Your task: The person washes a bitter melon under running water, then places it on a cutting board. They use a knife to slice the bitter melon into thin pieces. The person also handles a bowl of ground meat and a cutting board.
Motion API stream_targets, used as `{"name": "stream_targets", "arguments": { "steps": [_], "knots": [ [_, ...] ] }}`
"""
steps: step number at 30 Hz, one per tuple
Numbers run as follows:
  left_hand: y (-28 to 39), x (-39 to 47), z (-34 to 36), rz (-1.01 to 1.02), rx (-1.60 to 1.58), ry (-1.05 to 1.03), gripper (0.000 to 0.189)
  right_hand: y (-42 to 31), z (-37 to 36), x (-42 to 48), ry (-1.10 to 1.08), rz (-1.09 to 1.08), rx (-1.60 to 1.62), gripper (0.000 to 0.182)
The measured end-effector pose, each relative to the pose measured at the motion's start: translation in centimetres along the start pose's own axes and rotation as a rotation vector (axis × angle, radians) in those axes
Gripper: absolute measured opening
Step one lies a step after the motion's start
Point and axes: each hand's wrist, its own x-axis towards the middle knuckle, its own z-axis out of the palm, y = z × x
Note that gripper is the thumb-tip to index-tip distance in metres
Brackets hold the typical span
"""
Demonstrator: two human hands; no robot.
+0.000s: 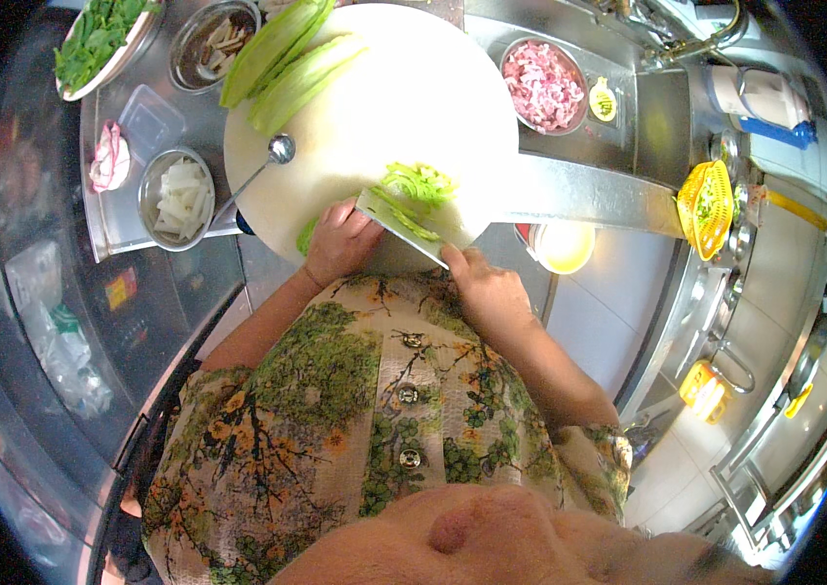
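My right hand (pixel 487 281) grips the handle end of a cleaver (pixel 400 230), whose blade slants across the near part of a round white cutting board (pixel 260 175). Pale green slices cling along the blade, and a small heap of cut green vegetable (pixel 421 183) lies just beyond it. My left hand (pixel 344 238) rests at the board's near edge beside the blade's far end, fingers bent over a piece of green vegetable (pixel 305 235) that shows at its left. Long leafy green stalks (pixel 296 69) lie at the board's upper left. A metal ladle (pixel 281 149) rests on the board's left side.
Left of the board are a metal bowl of white pieces (pixel 183 197), a clear plastic lid (pixel 150 121), a bowl of sliced pieces (pixel 220 47) and a plate of leafy greens (pixel 103 36). On the right are a bowl of sliced raw meat (pixel 543 86) and a yellow basket (pixel 706 208).
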Motion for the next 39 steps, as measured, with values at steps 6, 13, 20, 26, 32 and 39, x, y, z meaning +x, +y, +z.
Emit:
{"name": "stream_targets", "arguments": {
  "steps": [6, 13, 20, 26, 32, 39],
  "knots": [
    [0.3, 0.1, 0.1, -0.003, -0.038, 0.045, 0.024, -0.2, 0.0, 0.7, -0.098, 0.047, -0.013, 0.025],
    [0.4, 0.4, 0.0, 0.016, 0.058, -0.029, 0.04, 0.8, 4.2, 4.7, 0.066, -0.001, -0.037, 0.032],
    [1.1, 0.7, -1.9, 0.006, 0.154, 0.006, 0.028, 1.3, 2.1, 3.1, 0.132, 0.022, 0.012, 0.039],
    [0.2, -0.8, -0.7, 0.008, 0.046, -0.017, 0.026, 0.0, 0.6, 0.0, 0.012, -0.028, -0.014, 0.033],
    [-0.2, -1.0, -0.2, 0.048, 0.052, 0.036, 0.028, -0.2, 0.4, 0.0, -0.037, 0.0, 0.0, 0.032],
    [-0.1, -0.8, -0.1, 0.078, 0.102, 0.078, 0.036, -0.2, 2.4, 3.6, -0.012, 0.01, 0.024, 0.032]
  ]
}}
